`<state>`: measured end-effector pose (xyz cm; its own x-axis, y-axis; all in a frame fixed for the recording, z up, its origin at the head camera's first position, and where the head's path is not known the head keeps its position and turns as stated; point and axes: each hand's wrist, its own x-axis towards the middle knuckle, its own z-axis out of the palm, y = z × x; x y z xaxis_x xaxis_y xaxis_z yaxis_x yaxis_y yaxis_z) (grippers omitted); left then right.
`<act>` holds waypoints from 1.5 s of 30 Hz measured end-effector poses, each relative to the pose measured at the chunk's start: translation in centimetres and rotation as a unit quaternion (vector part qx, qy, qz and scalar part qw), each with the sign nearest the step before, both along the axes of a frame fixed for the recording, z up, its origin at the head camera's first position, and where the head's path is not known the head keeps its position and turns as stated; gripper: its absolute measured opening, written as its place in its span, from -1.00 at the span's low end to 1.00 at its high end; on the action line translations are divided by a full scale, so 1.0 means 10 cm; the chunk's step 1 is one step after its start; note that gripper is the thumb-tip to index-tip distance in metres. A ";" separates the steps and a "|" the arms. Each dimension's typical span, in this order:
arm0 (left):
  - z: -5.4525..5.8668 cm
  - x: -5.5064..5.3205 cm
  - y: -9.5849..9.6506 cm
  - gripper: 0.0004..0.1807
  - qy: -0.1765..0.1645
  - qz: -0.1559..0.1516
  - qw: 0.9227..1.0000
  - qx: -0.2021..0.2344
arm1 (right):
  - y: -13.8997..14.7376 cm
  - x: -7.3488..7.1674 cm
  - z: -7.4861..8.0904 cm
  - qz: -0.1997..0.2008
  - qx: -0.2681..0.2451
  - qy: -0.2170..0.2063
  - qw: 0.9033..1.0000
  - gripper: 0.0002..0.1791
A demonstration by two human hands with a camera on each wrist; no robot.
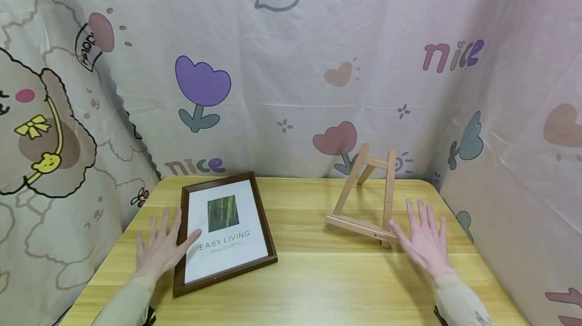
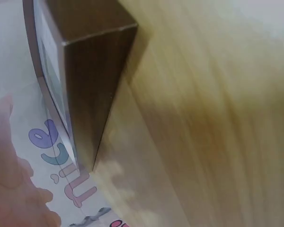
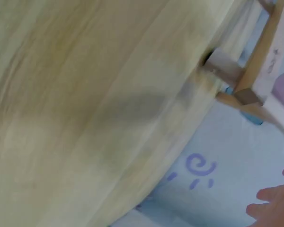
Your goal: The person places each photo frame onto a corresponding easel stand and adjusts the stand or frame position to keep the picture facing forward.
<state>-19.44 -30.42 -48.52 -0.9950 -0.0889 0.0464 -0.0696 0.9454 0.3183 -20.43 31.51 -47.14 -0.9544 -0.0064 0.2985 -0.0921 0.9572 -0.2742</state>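
The brown picture frame (image 1: 227, 237) lies flat on the left part of the table (image 1: 318, 285), its printed sheet facing up, while the wooden easel (image 1: 361, 228) stands upright towards the right and far side, well apart from it. Both hands are free of any load: the left hand (image 1: 161, 252) is spread with its thumb across the frame's left edge, and the right hand (image 1: 426, 245) is spread just to the right of the easel's ledge, thumb pointing at the ledge's end (whether either thumb actually touches, I cannot tell). The easel looks the likelier to suffer, being light and narrow; a careless leftward sweep of that right thumb could skid or topple it. The frame seems steadier, yet lifting it by its left side alone would probably leave the right side sagging, and a loose grip could let a corner drop onto the table.
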 end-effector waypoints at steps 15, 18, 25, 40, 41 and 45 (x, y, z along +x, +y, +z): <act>0.07 0.17 0.10 0.17 -0.046 -0.005 0.998 0.047 | -0.68 0.05 0.14 0.068 -0.006 0.052 0.996 -0.03; 0.07 0.19 0.12 0.21 -0.058 0.000 0.996 0.060 | -0.84 0.02 0.14 0.086 -0.015 0.045 0.995 -0.02; 0.03 0.23 0.12 0.29 -0.063 0.006 0.994 0.084 | -1.20 -0.02 0.13 0.126 -0.072 0.003 0.989 -0.03; -0.12 0.32 0.16 0.40 -0.050 -0.009 0.986 0.156 | -1.83 -0.13 0.00 0.209 -0.198 -0.143 0.947 -0.01; -0.12 0.32 0.17 0.41 -0.057 -0.008 0.985 0.164 | -1.86 -0.13 -0.01 0.215 -0.202 -0.150 0.944 -0.01; -0.13 0.34 0.17 0.43 -0.074 -0.010 0.979 0.190 | -1.97 -0.15 -0.05 0.231 -0.213 -0.183 0.932 0.01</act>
<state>-16.09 -28.74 -49.84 -0.9901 -0.0516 -0.1302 -0.1233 0.7622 0.6354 -21.92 11.79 -47.63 -0.9173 -0.3975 0.0240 -0.2939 0.6352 -0.7142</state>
